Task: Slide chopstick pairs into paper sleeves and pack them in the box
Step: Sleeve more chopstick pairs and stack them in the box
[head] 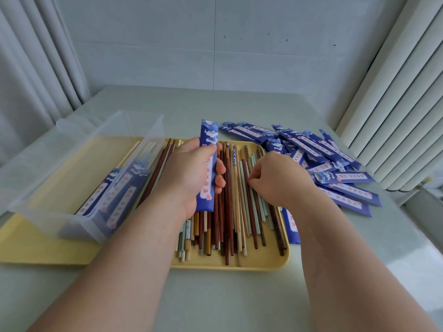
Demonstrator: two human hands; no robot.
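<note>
Left hand [191,173] fingers [219,172] wrapped around blue printed paper sleeve [207,164], upright. Right hand [275,178] fingers [254,180] pinching among mixed loose chopsticks [230,207] directly beneath, long axes parallel to sleeve.

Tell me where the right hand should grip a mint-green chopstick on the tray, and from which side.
Pinch the mint-green chopstick mid-shaft, from above. It lies flat among the others on the yellow tray, so only its top shows, and the right hand already hovers there.

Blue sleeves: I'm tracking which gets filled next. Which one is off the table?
The sleeve gripped upright in the left hand over the tray; the other empties lie in a heap at right.
</note>
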